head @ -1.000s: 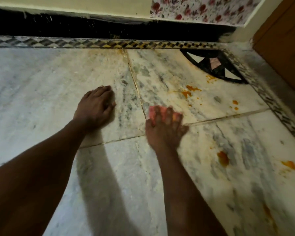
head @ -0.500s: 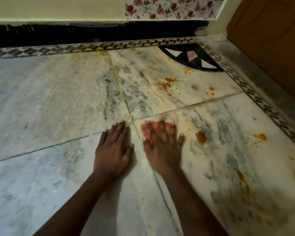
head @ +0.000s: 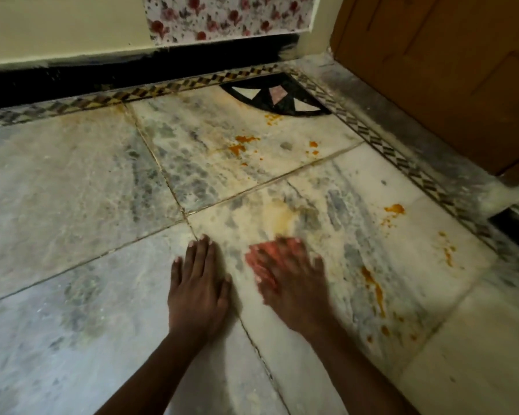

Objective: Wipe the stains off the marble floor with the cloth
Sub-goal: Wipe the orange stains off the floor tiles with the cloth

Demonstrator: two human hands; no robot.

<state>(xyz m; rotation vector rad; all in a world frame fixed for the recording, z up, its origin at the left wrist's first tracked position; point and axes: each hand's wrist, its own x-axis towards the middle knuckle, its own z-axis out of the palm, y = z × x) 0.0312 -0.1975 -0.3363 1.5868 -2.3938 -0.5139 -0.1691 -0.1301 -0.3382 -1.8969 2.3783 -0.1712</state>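
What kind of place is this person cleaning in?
Probably a room corner in a home: a veined marble floor with a patterned inlay border, a wooden door on the right, and floral-papered wall above a dark skirting.

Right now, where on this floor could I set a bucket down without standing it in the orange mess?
The grey slab left of the left hand looks free. Orange stains lie right of the right hand on the cloth, more near the black corner inlay.

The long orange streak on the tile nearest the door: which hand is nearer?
Right. The right hand, pressing the cloth, lies just left of the streak; the left hand rests flat farther left.
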